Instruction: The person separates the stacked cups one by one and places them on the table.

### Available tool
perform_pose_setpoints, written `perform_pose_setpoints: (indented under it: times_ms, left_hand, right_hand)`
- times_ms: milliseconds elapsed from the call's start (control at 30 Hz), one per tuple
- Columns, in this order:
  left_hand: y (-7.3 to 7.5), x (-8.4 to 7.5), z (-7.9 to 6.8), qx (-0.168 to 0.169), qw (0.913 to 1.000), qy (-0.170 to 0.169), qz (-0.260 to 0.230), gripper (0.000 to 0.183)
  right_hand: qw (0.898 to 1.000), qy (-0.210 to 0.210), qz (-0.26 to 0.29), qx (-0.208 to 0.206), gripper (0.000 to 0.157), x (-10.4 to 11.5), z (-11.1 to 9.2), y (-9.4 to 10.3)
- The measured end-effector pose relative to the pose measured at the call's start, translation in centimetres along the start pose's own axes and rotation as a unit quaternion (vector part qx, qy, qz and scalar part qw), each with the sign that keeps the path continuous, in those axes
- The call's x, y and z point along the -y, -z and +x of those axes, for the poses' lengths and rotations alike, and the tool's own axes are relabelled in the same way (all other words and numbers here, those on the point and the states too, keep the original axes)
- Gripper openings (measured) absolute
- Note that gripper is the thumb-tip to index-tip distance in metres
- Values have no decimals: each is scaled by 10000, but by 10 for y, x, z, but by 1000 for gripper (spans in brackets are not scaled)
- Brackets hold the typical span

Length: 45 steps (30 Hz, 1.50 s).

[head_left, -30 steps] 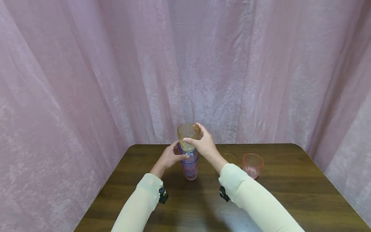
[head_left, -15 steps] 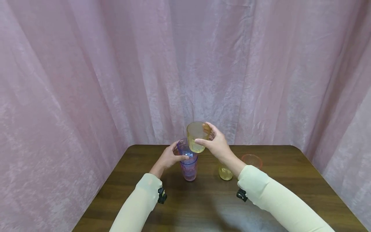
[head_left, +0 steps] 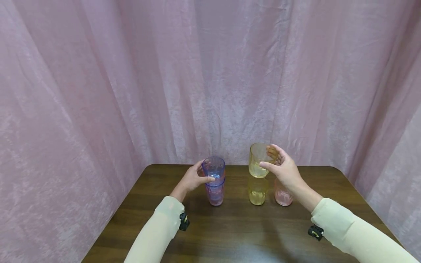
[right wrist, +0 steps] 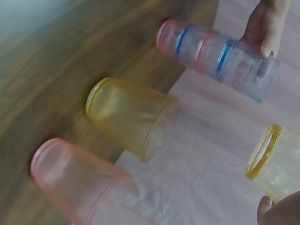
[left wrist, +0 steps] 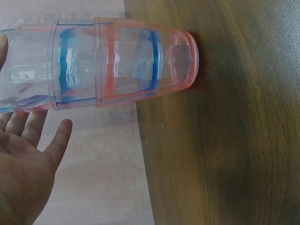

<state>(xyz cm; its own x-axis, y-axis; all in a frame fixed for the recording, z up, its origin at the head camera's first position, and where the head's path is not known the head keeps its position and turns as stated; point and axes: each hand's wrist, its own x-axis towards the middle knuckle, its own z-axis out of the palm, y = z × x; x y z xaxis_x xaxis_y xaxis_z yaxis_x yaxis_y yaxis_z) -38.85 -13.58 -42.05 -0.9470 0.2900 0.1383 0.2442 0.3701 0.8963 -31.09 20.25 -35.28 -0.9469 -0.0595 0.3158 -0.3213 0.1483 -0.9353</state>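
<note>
My left hand (head_left: 191, 179) grips the upper part of a nested stack of clear blue and pink cups (head_left: 215, 195), upright on the table. In the left wrist view the stack (left wrist: 126, 61) shows alternating blue and pink bands. My right hand (head_left: 287, 171) holds a clear yellow cup (head_left: 255, 167) upright between thumb and fingers, in the air above a second yellow cup (head_left: 257, 197) standing on the table. In the right wrist view a gap shows between the held yellow cup (right wrist: 283, 164) and the standing yellow cup (right wrist: 126, 112).
A pink cup (head_left: 283, 196) stands just right of the standing yellow cup, partly hidden by my right hand and wrist. The wooden table (head_left: 230, 233) ends at a pink curtain (head_left: 230, 91) behind.
The right hand has lifted the yellow cup out of the top of the stack and carried it right, over the other yellow cup. My left hand has stayed on the stack.
</note>
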Motion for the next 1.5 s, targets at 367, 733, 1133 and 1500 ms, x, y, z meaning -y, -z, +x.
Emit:
perform_pose_setpoints:
  times_ms: [367,733,1133,1500]
  left_hand:
    - [4,3,-1,-39,9999,-37,-138,88]
    - [6,1,-4,-30,9999,65,-143,89]
    - [6,2,-4,-34,9998,76,-178,87]
    - [7,1,-4,-4,9998,105,-141,90]
  right_hand:
    - [9991,-258,-34,-341,86,-7,-13,36]
    - [9959,-334,-294,-789,85,-27,-31,71]
    - [9867,-547,-574,-1423,87,-51,-38,104]
    - [9780,-904,-777,-1714,90,-69,-43,116]
